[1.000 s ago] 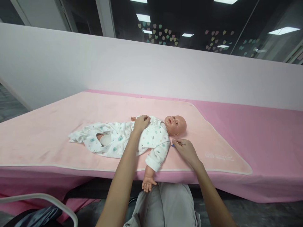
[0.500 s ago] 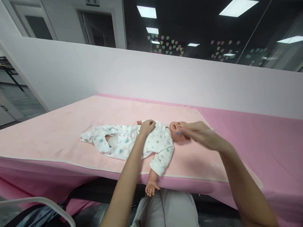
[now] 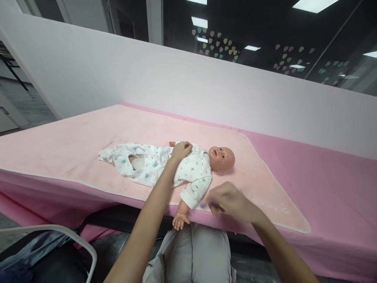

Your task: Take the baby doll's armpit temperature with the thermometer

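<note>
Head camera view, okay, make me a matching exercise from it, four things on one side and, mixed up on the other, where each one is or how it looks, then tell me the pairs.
Things:
1. Left hand
2. Right hand
3. Baby doll
4. Heart stickers

Places and states:
A. On the dark glass
B. Lying on the pale peach mat
C. Blurred, with blue showing beside it
D. On the doll's torso

Right pairs: 1-D, 2-C, 3-B, 4-A.
</note>
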The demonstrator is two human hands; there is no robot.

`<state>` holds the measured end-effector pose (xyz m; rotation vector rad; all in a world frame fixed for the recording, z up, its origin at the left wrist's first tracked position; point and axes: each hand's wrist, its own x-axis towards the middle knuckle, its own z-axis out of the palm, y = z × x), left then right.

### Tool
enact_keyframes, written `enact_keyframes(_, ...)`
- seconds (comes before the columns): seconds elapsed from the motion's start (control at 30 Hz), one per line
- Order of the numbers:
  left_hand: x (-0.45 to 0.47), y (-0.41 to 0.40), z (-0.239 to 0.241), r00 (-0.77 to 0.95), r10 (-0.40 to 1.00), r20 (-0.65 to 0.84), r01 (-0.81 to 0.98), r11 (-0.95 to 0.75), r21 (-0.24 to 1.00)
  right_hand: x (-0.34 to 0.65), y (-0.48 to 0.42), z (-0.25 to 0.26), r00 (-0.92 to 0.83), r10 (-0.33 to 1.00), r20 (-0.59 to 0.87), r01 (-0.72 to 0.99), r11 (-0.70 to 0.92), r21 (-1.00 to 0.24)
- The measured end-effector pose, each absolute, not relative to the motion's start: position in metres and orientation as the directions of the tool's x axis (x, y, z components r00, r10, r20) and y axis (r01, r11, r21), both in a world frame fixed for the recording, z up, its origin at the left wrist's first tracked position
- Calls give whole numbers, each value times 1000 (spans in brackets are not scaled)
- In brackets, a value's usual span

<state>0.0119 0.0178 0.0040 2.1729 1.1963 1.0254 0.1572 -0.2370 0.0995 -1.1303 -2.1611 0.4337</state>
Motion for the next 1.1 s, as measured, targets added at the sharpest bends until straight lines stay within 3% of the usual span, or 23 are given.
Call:
enact_keyframes(0.17,11,16,4,332,864,378,525,-503,687,164,-236,86,-113,879,464,602,432,-672)
enact_keyframes(0.27,11,16,5,332,862,383,520,-506,688,174,-240,89,-15,849,528,611,426,-668)
enact_keyframes(0.4,12,16,5,335,860,385,519,-509,687,189,-244,99,-50,788,614,623,505,-597)
enact_keyframes(0.47,13,17,3,330,863,381,522,-504,689,191,-239,101,-247,755,608,663,589,-462)
enact_keyframes(0.53,13,19,1,327,864,382,519,-502,692,186,-229,97,-481,716,506,680,669,-300)
enact_keyframes(0.6,14,20,0,325,864,384,515,-503,694,179,-218,86,-541,700,466,704,680,-205)
enact_keyframes(0.77,14,20,2,330,864,380,521,-502,690,179,-205,33,-44,705,707,899,337,-281)
enact_keyframes(0.87,14,21,1,341,861,378,512,-507,693,192,-199,-1,-28,822,569,957,186,-221)
enact_keyframes(0.93,15,22,0,325,869,373,504,-492,709,200,-193,-17,-96,904,418,977,166,-134)
enact_keyframes(1.0,15,22,0,312,879,361,478,-473,740,206,-186,-26,-107,929,354,986,145,-81)
enact_keyframes(1.1,14,19,5,325,855,404,256,-491,833,208,-179,-29,-127,942,311,986,153,-61)
